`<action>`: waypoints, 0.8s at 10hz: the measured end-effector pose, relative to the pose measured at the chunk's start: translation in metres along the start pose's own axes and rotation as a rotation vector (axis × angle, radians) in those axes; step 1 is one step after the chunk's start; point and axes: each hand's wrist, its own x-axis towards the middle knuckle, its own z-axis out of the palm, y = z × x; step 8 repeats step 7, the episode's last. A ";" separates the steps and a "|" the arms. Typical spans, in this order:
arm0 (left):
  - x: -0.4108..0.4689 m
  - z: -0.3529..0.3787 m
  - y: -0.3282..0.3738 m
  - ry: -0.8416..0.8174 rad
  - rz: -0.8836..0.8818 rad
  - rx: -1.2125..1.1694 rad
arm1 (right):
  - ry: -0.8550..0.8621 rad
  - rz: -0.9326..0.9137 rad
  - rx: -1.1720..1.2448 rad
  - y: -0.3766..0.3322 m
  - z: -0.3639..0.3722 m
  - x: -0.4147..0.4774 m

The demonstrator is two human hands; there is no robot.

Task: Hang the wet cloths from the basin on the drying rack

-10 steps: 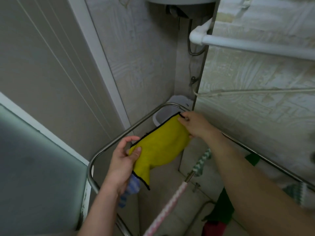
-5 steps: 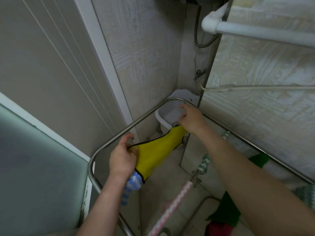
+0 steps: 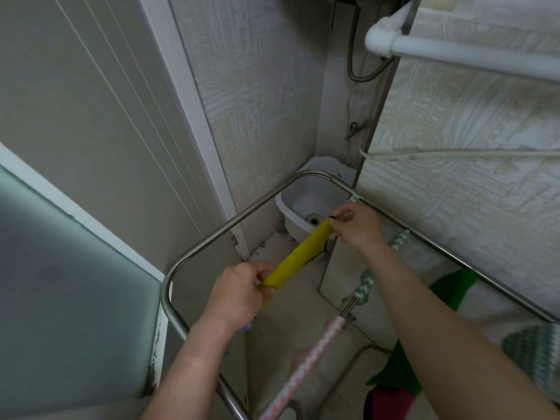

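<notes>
The left hand (image 3: 239, 295) gripped the near end of the yellow cloth (image 3: 298, 257), fingers curled round it, and the right hand (image 3: 359, 227) pinched the far end between thumb and fingertips. The yellow cloth was pulled into a taut, narrow band between them, with its long axis running from near left to far right. The left hand was nearer the body; the right was out by the basin (image 3: 306, 198). The band lay inside the rack (image 3: 212, 239), roughly parallel to its end bar and just short of it. Whether it already rested on an inner rail could not be told. A pink cloth (image 3: 303, 366) and a green cloth (image 3: 448, 286) hung further right.
</notes>
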 end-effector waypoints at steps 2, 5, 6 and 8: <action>-0.005 -0.002 -0.002 -0.051 0.093 0.033 | -0.073 -0.078 -0.182 -0.002 -0.003 -0.005; -0.035 0.012 0.012 0.283 0.225 -0.051 | -0.107 -0.115 -0.333 -0.009 -0.031 -0.078; -0.062 0.030 0.028 0.040 0.299 -0.042 | -0.126 -0.152 -0.471 -0.002 -0.041 -0.124; -0.081 0.044 0.038 -0.040 0.296 0.047 | -0.160 -0.148 -0.505 0.012 -0.036 -0.152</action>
